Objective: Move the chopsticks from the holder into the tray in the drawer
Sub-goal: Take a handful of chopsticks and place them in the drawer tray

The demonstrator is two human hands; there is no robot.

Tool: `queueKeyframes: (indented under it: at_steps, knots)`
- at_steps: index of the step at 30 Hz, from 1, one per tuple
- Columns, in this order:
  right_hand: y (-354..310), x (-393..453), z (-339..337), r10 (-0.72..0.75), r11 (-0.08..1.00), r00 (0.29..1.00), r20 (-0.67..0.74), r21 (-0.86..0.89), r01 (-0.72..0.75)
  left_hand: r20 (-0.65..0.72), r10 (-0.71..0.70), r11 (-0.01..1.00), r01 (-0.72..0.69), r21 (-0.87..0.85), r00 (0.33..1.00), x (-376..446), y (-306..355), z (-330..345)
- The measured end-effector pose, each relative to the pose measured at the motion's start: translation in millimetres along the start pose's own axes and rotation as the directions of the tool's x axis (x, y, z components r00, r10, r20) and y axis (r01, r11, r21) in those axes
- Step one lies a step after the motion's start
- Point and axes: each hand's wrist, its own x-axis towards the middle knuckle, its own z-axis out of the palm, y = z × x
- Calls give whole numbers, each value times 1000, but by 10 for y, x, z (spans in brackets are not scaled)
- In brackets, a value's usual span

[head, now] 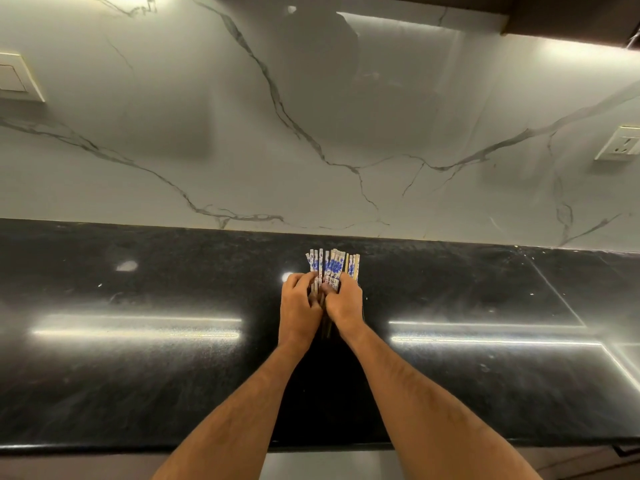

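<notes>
A bundle of several chopsticks [331, 266] with white tops painted in blue flowers stands upright in the middle of the black countertop [138, 341]. My left hand [298, 304] wraps the bundle from the left and my right hand [344, 303] from the right, fingers closed around the sticks. Both hands touch each other in front of the bundle. The holder is hidden behind my hands; only a dark sliver shows below them. No drawer or tray is in view.
A white marble backsplash [311, 133] rises behind the counter. A wall switch [17, 77] sits at the far left and a power socket [620, 143] at the far right. The counter's front edge [104, 448] runs below my forearms.
</notes>
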Motion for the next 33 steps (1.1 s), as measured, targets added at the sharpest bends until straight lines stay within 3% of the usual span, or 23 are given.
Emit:
queueKeyframes:
  at_steps: [4, 7, 12, 15, 20, 25, 28, 33]
  knots:
    - [-46, 18, -79, -19, 996, 1000, -15, 89, 21, -70, 7, 998, -12, -63, 998, -6, 51, -37]
    - [-163, 28, -188, -42, 985, 999, -18, 169, 45, -46, 14, 991, -20, -135, 999, 9, 136, -34]
    - [-467, 6, -476, -151, 942, 989, -8, 303, 146, 135, 59, 920, -1, -393, 989, 56, 449, -87]
    - [-656, -59, -661, -187, 894, 982, 24, 419, 160, 287, 3, 845, 151, -514, 958, 106, 661, -172]
    - [-834, -263, -887, -164, 845, 986, 43, 522, 118, 485, -33, 811, 307, -498, 874, -7, 908, -388]
    - [-832, -527, -1041, -65, 833, 989, 130, 553, -17, 632, -41, 796, 407, -448, 774, -281, 1007, -550]
    - [-810, -672, -1119, -21, 805, 979, 200, 584, -102, 599, -107, 820, 411, -398, 793, -456, 1040, -589]
    - [-798, -780, -1258, 12, 864, 990, 142, 496, -81, 545, -154, 828, 409, -385, 824, -724, 1069, -666]
